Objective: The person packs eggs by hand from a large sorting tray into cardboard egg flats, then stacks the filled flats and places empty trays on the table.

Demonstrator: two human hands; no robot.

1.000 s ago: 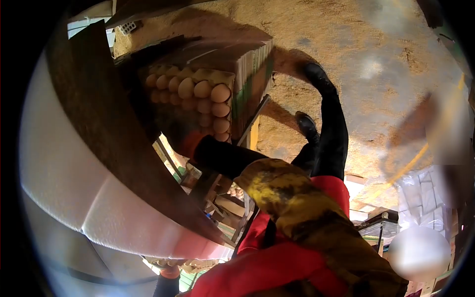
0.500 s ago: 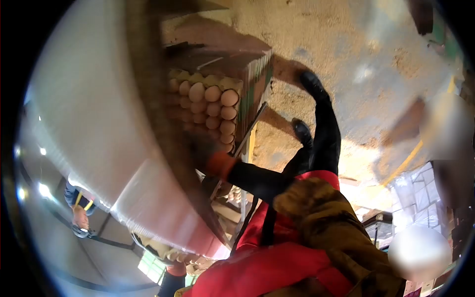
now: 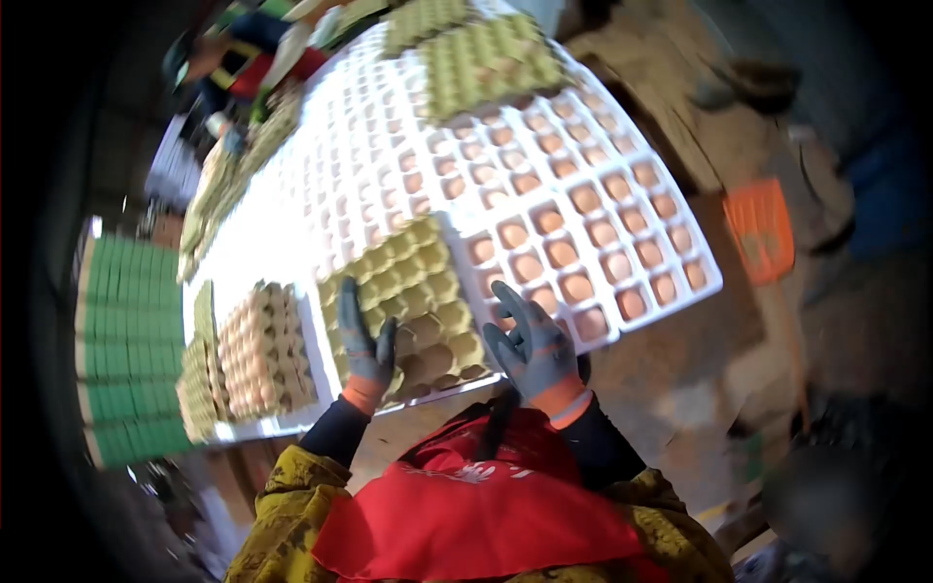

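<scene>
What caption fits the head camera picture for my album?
Gloved left hand over a cardboard egg tray, gloved right hand near brown eggs in white trays.

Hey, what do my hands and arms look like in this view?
Your left hand and right hand wear grey gloves with orange cuffs. Dark sleeves cover the wrists, with mustard-yellow, dark-blotched outer sleeves further up.
</scene>
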